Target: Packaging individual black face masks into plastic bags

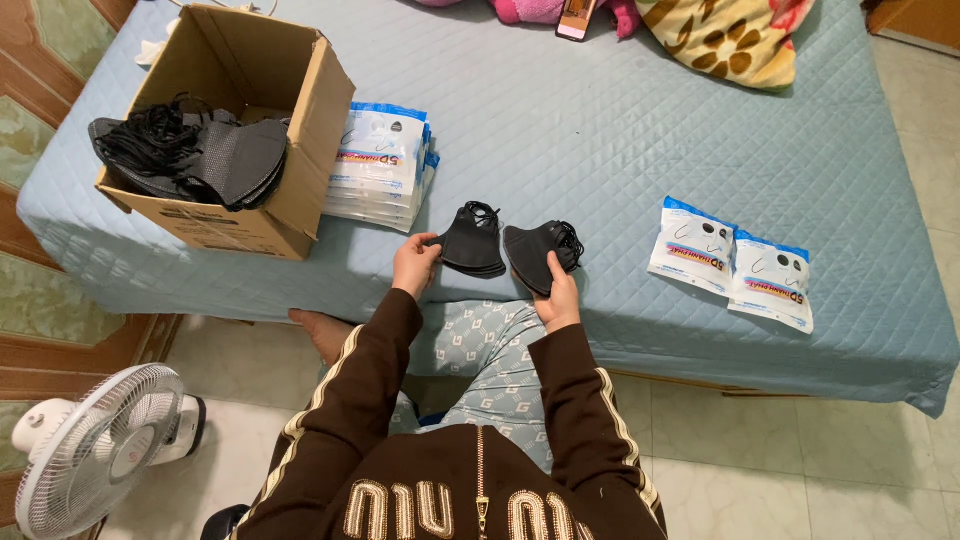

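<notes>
Person seated at the edge of a bed with a pale blue quilted cover (620, 130), both arms reaching forward in brown sleeves. Left hand (415, 262) has its fingers pinched together on the near edge of a small stack of black masks (472, 243), which lies flat on the quilt just in front of the knees. Right hand (560, 295) is closed on a second small stack of black masks (540, 255), thumb over the lower edge, the stack partly lifted off the cover; ear loops bunch at its far corner. The two stacks sit near each other but do not touch. To the left, an open cardboard box (300, 140) sits close to the bed's near edge, with a heap of loose black masks (190, 150) draped over its near wall. A pile of white and blue flat pouches (380, 165) leans just beside the box; two more pouches (730, 262) lie well apart on the right. A white fan (95, 450) stands on the floor below. Risks as judged: each grip is on one edge only, so a stack could fan out and shed masks over the bed edge to the floor; loose ear loops may snag between stacks and drag one along; the overhanging heap looks ready to slide off the box wall; counts could get muddled with two stacks so close
</notes>
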